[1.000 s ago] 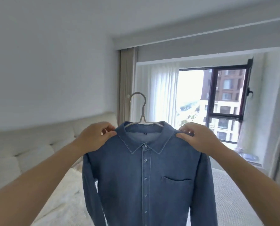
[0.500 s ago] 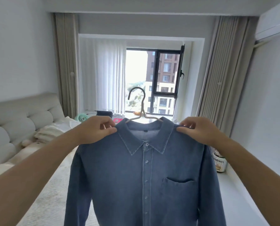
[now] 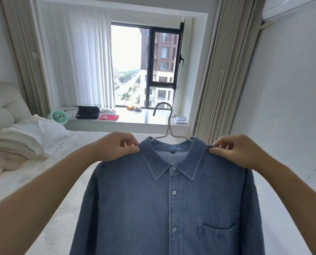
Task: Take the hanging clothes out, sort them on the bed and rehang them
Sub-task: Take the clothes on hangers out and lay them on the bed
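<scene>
A blue denim shirt with buttons and a chest pocket hangs on a white hanger, held up in front of me over the bed. My left hand pinches the shirt's left shoulder beside the collar. At the other side of the collar my right hand pinches the right shoulder. The hanger's hook sticks up free above the collar. The shirt's lower part runs out of the frame.
White pillows and a padded headboard lie at the left. A window ledge behind the bed carries a green fan, a black bag and a red pad. Beige curtains and a white wall stand at the right.
My view has swung right and tilted down, from the headboard wall to the window and bed. Both hands kept their grip on the shirt's shoulders throughout.
</scene>
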